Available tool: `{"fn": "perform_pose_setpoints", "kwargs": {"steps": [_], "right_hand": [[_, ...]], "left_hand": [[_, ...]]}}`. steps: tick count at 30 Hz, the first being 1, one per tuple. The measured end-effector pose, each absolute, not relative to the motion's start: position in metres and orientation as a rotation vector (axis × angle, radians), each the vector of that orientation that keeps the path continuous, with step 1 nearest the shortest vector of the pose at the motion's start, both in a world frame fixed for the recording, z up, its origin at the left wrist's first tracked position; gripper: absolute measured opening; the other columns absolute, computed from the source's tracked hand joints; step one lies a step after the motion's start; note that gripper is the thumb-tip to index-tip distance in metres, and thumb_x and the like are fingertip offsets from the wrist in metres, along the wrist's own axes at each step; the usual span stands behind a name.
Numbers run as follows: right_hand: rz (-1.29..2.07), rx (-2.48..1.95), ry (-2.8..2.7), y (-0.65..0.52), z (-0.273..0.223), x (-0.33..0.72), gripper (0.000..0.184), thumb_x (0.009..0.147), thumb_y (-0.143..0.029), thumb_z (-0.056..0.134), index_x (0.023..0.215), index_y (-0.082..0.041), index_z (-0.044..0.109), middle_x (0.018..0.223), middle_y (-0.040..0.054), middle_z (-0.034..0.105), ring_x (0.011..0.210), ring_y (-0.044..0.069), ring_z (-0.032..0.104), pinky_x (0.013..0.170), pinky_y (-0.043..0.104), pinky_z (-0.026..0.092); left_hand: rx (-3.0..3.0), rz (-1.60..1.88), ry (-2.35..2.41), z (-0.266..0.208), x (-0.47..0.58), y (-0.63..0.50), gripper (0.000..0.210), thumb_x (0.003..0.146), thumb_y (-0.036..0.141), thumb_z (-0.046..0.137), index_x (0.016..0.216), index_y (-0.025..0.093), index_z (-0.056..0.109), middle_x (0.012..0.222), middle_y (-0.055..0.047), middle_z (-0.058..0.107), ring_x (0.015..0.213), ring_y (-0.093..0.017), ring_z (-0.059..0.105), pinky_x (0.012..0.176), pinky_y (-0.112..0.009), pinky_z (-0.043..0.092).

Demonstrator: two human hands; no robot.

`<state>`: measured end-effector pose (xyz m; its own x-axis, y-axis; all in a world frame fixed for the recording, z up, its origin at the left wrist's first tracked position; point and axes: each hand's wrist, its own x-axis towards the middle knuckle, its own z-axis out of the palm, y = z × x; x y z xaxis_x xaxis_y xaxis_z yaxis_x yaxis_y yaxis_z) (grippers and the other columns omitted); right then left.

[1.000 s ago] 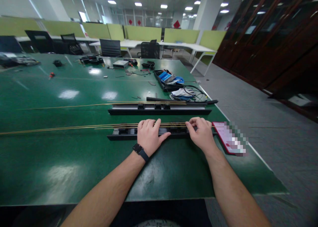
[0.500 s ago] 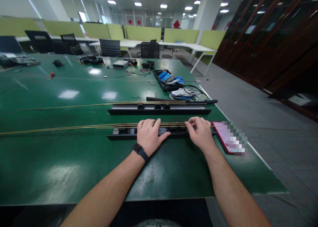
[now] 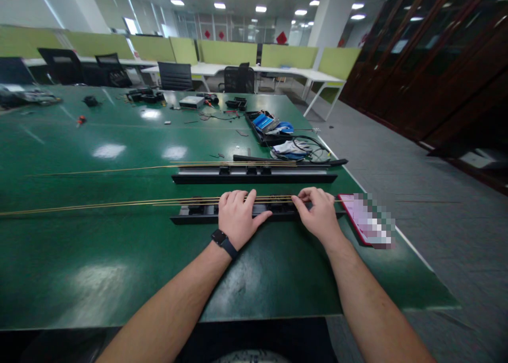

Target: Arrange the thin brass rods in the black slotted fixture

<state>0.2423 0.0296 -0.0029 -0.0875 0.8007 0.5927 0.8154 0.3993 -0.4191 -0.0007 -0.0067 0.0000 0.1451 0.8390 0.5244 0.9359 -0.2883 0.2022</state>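
Near the front of the table, a black channel-shaped rail (image 3: 194,220) lies lengthwise, with several thin brass-coloured rods (image 3: 130,202) along it that reach far out to the left. My left hand (image 3: 237,215) lies across the rail's middle, fingers over the rods and thumb stretched out to the side. Toward the rail's right end, my right hand (image 3: 320,215) pinches a thin rod between thumb and fingertips. A rod continues right from there, over a red-edged phone (image 3: 353,220) and past the table edge. My fingers cover part of the rods and rail.
Behind lies a second black rail (image 3: 254,179) with more brass rods along it. Farther back are a black strip (image 3: 337,162), white gloves (image 3: 291,150), a black tray (image 3: 254,125) with blue items, and scattered parts. The table's edge (image 3: 413,246) runs along the right.
My right hand has shifted slightly left along the rail with its pinch kept. Beyond the phone, the rod's far part sits a little higher. My left hand stays in place.
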Motion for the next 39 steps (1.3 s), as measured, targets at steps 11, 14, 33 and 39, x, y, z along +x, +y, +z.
{"fn": "perform_pose_setpoints", "kwargs": {"steps": [11,14,33,39], "right_hand": [[0.007,-1.415,-1.84,0.0322,-0.0033,0.245,0.018,0.094,-0.042,0.063,0.088,-0.025,0.06,0.079,0.0013,0.067,0.084,0.023,0.061,0.091,0.043,0.036],[-0.01,-1.413,-1.84,0.0321,-0.0036,0.2452,0.018,0.095,-0.042,0.062,0.089,-0.025,0.06,0.079,0.0012,0.066,0.083,0.023,0.061,0.09,0.043,0.036],[0.007,-1.396,-1.874,0.0308,-0.0031,0.2435,0.016,0.095,-0.041,0.061,0.09,-0.025,0.06,0.082,0.0019,0.067,0.083,0.022,0.061,0.091,0.043,0.037],[0.006,-1.414,-1.863,0.0328,-0.0029,0.2472,0.017,0.094,-0.041,0.063,0.09,-0.025,0.061,0.081,0.0015,0.067,0.085,0.023,0.061,0.091,0.044,0.036]], "left_hand": [[-2.238,-0.839,-1.761,-0.0002,-0.001,-0.0071,0.061,0.089,0.067,0.067,0.13,0.022,0.067,0.118,-0.013,0.073,0.114,-0.032,0.062,0.104,-0.049,0.038],[-2.24,-0.843,-1.76,-0.0005,-0.0009,-0.0072,0.061,0.09,0.067,0.066,0.13,0.021,0.067,0.118,-0.013,0.072,0.114,-0.032,0.062,0.105,-0.048,0.038],[-2.24,-0.84,-1.754,-0.0007,-0.0009,-0.0068,0.061,0.09,0.067,0.066,0.13,0.022,0.068,0.117,-0.013,0.073,0.113,-0.033,0.062,0.104,-0.049,0.038],[-2.241,-0.85,-1.752,-0.0022,-0.0013,-0.0063,0.061,0.09,0.067,0.066,0.131,0.021,0.067,0.118,-0.013,0.072,0.114,-0.033,0.062,0.104,-0.049,0.038]]}}
